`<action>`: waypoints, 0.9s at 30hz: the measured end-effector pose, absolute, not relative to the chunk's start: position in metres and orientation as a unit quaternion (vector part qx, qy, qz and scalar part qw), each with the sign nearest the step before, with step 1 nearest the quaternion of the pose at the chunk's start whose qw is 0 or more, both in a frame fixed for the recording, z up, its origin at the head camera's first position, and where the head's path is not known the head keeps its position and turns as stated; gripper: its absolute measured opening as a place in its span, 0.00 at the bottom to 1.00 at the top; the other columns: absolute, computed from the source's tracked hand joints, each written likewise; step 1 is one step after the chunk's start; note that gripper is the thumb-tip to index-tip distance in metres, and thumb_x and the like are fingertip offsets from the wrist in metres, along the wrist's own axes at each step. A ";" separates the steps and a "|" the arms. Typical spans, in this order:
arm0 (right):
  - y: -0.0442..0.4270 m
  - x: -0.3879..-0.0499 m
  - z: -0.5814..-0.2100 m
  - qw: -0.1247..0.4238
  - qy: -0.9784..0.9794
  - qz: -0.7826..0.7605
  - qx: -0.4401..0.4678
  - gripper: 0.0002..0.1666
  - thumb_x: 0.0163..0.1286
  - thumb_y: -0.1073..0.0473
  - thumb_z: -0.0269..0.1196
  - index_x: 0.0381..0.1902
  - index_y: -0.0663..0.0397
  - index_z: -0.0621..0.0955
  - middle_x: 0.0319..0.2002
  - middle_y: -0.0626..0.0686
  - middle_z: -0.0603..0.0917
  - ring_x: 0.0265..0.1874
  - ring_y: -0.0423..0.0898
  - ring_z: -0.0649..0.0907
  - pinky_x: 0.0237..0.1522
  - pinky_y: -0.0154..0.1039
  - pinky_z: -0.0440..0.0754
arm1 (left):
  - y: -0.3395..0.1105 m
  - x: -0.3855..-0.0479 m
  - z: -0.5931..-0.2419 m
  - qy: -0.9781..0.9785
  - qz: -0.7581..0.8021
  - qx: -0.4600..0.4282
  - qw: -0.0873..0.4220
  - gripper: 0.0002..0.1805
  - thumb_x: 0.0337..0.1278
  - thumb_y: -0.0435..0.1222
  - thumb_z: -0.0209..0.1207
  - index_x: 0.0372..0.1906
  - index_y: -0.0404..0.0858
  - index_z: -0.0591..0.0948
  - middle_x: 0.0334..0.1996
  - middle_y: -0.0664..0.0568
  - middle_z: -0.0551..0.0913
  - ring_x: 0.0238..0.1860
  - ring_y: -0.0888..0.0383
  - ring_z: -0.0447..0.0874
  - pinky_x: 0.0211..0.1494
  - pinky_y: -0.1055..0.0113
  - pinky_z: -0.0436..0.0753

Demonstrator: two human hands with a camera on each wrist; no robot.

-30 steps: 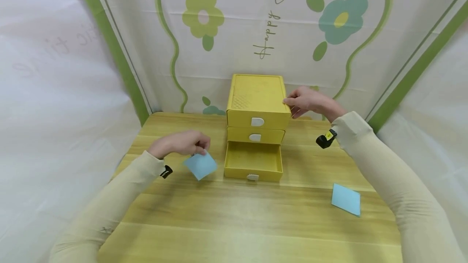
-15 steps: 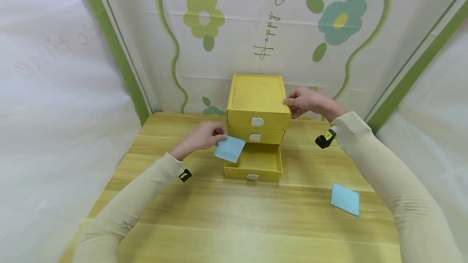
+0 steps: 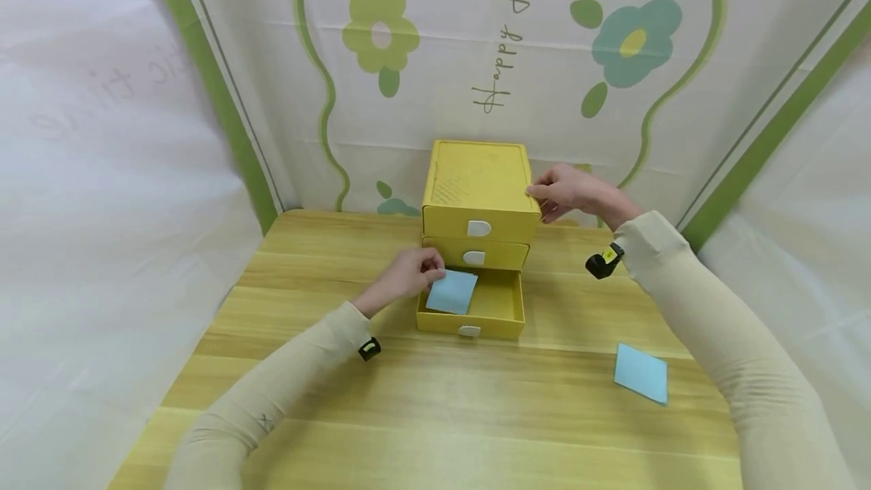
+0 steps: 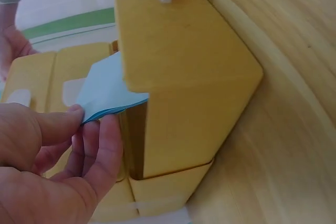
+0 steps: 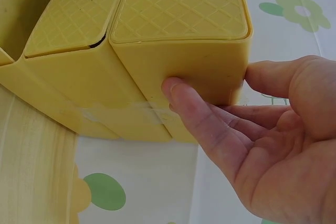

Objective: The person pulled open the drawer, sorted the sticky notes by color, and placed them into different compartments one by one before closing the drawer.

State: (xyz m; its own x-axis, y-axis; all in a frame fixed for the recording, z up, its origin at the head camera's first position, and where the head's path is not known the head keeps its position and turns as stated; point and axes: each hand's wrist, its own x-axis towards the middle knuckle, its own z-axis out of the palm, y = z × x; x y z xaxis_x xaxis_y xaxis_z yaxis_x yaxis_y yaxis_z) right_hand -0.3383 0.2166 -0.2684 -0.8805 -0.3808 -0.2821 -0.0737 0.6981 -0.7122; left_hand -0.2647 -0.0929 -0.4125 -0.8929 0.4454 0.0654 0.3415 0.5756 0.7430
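My left hand (image 3: 407, 274) pinches a light blue stack of paper sheets (image 3: 452, 293) by one corner, between thumb and fingers. In the left wrist view the layered edges of the blue paper (image 4: 110, 90) show, and part of it is hidden behind the drawer's wall. That paper is inside the pulled-out bottom drawer (image 3: 502, 299) of a yellow drawer box (image 3: 479, 172). At the box's upper right edge, my right hand (image 3: 570, 189) touches it, thumb on top and fingers against the side. In the right wrist view, those fingers (image 5: 194, 111) lie fairly straight.
Another light blue paper stack (image 3: 641, 374) lies on the wooden table (image 3: 422, 414) at the right. The box's upper two drawers, with white pull tabs (image 3: 479, 228), are pushed in. Behind the box hangs a white flower-printed curtain (image 3: 442, 44).
My left hand has carried the blue paper rightward from over the table, then down into the bottom drawer. The right hand stays on the box.
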 end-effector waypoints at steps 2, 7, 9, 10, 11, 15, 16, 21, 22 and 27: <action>0.216 -0.339 -0.269 0.210 0.897 -0.367 -0.127 0.19 0.78 0.52 0.52 0.35 0.63 0.77 0.28 0.55 0.78 0.33 0.50 0.85 0.39 0.42 0.89 | -0.092 -0.266 -0.417 0.887 0.398 0.227 0.064 0.04 0.67 0.35 0.60 0.36 0.40 0.79 0.25 0.51 0.79 0.24 0.51 0.83 0.24 0.71 0.80; 0.217 -0.340 -0.269 0.210 0.898 -0.364 -0.131 0.19 0.78 0.53 0.52 0.37 0.64 0.77 0.28 0.54 0.79 0.33 0.49 0.85 0.40 0.43 0.89 | -0.091 -0.266 -0.422 0.892 0.383 0.234 0.062 0.03 0.65 0.35 0.61 0.35 0.40 0.80 0.25 0.50 0.81 0.22 0.54 0.82 0.23 0.71 0.79; 0.217 -0.340 -0.269 0.210 0.898 -0.363 -0.132 0.19 0.78 0.53 0.52 0.37 0.64 0.77 0.28 0.54 0.79 0.33 0.49 0.85 0.41 0.44 0.89 | -0.090 -0.266 -0.423 0.898 0.368 0.236 0.057 0.04 0.65 0.35 0.62 0.35 0.40 0.80 0.25 0.50 0.82 0.22 0.56 0.81 0.24 0.72 0.79; 0.217 -0.340 -0.269 0.209 0.898 -0.364 -0.132 0.19 0.78 0.53 0.52 0.36 0.64 0.77 0.28 0.54 0.79 0.33 0.49 0.85 0.40 0.44 0.89 | -0.089 -0.266 -0.422 0.902 0.358 0.237 0.051 0.04 0.64 0.35 0.62 0.34 0.40 0.81 0.25 0.51 0.81 0.22 0.58 0.80 0.25 0.72 0.78; 0.217 -0.340 -0.269 0.208 0.898 -0.364 -0.132 0.19 0.78 0.53 0.52 0.36 0.64 0.77 0.28 0.54 0.79 0.33 0.49 0.85 0.40 0.44 0.89 | -0.087 -0.266 -0.422 0.906 0.345 0.241 0.044 0.04 0.64 0.35 0.62 0.34 0.40 0.81 0.25 0.52 0.82 0.23 0.59 0.79 0.26 0.72 0.78; 0.217 -0.340 -0.269 0.204 0.899 -0.364 -0.129 0.19 0.78 0.53 0.51 0.34 0.64 0.77 0.28 0.56 0.78 0.32 0.50 0.85 0.39 0.43 0.90 | -0.081 -0.263 -0.422 0.926 0.276 0.257 0.008 0.05 0.64 0.36 0.63 0.32 0.41 0.81 0.26 0.55 0.81 0.26 0.63 0.74 0.29 0.74 0.76; 0.217 -0.339 -0.269 0.204 0.900 -0.364 -0.129 0.19 0.78 0.53 0.51 0.34 0.64 0.77 0.28 0.56 0.78 0.32 0.50 0.84 0.39 0.43 0.90 | -0.079 -0.262 -0.423 0.930 0.254 0.266 -0.003 0.05 0.63 0.36 0.63 0.32 0.41 0.81 0.26 0.55 0.80 0.27 0.63 0.73 0.29 0.74 0.75; 0.217 -0.338 -0.268 0.205 0.899 -0.366 -0.129 0.19 0.78 0.53 0.52 0.33 0.63 0.76 0.28 0.56 0.78 0.32 0.50 0.84 0.39 0.43 0.90 | -0.069 -0.251 -0.420 0.939 0.135 0.311 -0.059 0.05 0.65 0.35 0.61 0.34 0.38 0.81 0.27 0.51 0.80 0.28 0.59 0.76 0.28 0.70 0.78; 0.217 -0.338 -0.268 0.205 0.899 -0.366 -0.130 0.19 0.78 0.53 0.52 0.33 0.63 0.76 0.28 0.56 0.78 0.32 0.50 0.84 0.39 0.43 0.90 | -0.068 -0.249 -0.420 0.939 0.114 0.316 -0.072 0.05 0.64 0.35 0.61 0.34 0.37 0.81 0.28 0.49 0.81 0.29 0.58 0.78 0.28 0.68 0.80; 0.216 -0.338 -0.269 0.203 0.900 -0.364 -0.128 0.19 0.78 0.54 0.51 0.32 0.63 0.76 0.27 0.56 0.78 0.31 0.50 0.84 0.38 0.43 0.90 | -0.063 -0.245 -0.420 0.945 0.034 0.306 -0.106 0.05 0.63 0.35 0.62 0.34 0.36 0.84 0.29 0.46 0.85 0.31 0.52 0.84 0.29 0.60 0.85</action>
